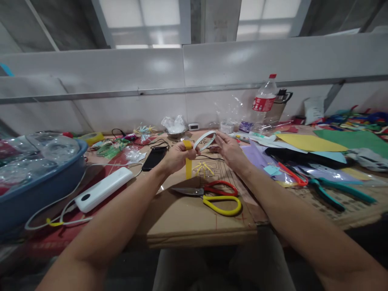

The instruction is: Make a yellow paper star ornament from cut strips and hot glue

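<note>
Above the cardboard, my left hand (179,157) is closed on a yellow strip (188,167), which hangs down below the fingers. A white band (203,139) curves in a loop between my two hands, its left end at my left fingertips. My right hand (228,150) pinches the other side of the loop. Just below the hands lies a small yellow spiky piece (204,167). Nearer the front edge, scissors (201,191) with one red and one yellow handle rest on the cardboard (182,220).
At left are a blue basin (79,161) of clear plastic and a white power strip (104,189) with its cable. A black phone (154,157) lies left of my hands. On the right are teal-handled pliers (329,194), coloured sheets (312,143) and a bottle (264,101).
</note>
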### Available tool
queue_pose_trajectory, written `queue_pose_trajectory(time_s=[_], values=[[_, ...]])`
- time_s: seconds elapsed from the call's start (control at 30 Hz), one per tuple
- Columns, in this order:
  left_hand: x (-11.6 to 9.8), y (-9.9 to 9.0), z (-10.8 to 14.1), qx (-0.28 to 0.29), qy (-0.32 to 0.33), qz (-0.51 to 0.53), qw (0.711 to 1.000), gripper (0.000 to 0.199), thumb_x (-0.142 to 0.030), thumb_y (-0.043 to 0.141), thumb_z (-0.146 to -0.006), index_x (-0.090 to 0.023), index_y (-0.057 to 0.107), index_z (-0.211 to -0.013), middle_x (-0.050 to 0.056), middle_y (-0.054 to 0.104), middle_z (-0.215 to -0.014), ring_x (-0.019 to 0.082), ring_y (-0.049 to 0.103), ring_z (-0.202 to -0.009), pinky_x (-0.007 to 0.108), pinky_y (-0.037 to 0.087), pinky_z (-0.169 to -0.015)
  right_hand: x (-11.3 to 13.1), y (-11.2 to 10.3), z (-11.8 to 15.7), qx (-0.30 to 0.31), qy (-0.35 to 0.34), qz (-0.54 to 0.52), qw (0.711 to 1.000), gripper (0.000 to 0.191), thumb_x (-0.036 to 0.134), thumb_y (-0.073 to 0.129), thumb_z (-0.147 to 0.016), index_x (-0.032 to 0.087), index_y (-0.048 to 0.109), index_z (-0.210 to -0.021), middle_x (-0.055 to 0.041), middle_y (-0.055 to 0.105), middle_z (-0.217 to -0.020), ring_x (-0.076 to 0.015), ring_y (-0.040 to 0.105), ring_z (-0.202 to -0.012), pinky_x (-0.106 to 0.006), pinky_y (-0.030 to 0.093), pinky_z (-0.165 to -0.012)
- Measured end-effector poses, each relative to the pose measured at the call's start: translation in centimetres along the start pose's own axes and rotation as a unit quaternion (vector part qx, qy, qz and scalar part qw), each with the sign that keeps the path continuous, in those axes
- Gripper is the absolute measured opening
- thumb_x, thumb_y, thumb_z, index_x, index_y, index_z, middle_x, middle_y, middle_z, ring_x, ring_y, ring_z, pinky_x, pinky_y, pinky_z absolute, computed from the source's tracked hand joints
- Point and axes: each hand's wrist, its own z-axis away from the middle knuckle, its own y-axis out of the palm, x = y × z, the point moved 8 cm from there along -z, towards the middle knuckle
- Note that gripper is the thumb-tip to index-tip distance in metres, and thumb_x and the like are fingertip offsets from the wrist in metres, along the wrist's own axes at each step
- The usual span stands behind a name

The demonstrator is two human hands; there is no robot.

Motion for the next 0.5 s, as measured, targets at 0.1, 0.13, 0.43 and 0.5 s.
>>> queue_pose_trajectory(time_s=[0.1,0.13,0.43,0.5], values=[[0.4,0.1,0.1,0.004,-0.011,0.044,0.999,0.038,-0.033,0.092,-0.056,-0.011,0.07,-0.077,0.004,0.066,-0.07,0.004,0.043,-0.053,0.021,0.034,-0.055,-0.1,0.3,0.3,0.02,0.026,-0.015,0.999,0.036,0.054,0.074,-0.077,0.022,0.073,-0.093,-0.0021,0.069,-0.091,-0.0131,0.061,-0.081,-0.025,0.051,-0.07],[0.3,-0.1,0.1,-0.006,-0.008,0.057,0.998,0.037,-0.031,0.091,-0.059,-0.01,0.07,-0.08,0.004,0.066,-0.072,0.003,0.042,-0.052,0.02,0.034,-0.053,-0.1,0.4,0.4,0.023,0.03,-0.03,0.999,0.036,0.054,0.076,-0.075,0.021,0.072,-0.089,-0.0014,0.069,-0.087,-0.0128,0.061,-0.08,-0.025,0.051,-0.071],[-0.1,-3.1,0.0,-0.155,0.01,0.02,0.988,0.022,-0.034,0.071,-0.083,-0.016,0.058,-0.085,0.0,0.062,-0.074,0.004,0.047,-0.048,0.015,0.031,-0.043,2.5,0.8,1.1,0.018,-0.057,0.101,0.993,0.027,0.046,0.074,-0.078,0.02,0.072,-0.082,0.0007,0.066,-0.072,-0.0142,0.06,-0.075,-0.032,0.049,-0.083],[-0.1,-3.0,0.2,-0.174,0.009,-0.011,0.985,0.018,-0.03,0.067,-0.087,-0.014,0.06,-0.084,0.001,0.062,-0.071,0.006,0.053,-0.05,0.017,0.04,-0.048,2.8,1.0,1.3,0.014,-0.074,0.164,0.984,0.024,0.043,0.072,-0.08,0.019,0.073,-0.083,0.0002,0.067,-0.072,-0.0143,0.059,-0.074,-0.032,0.049,-0.08]])
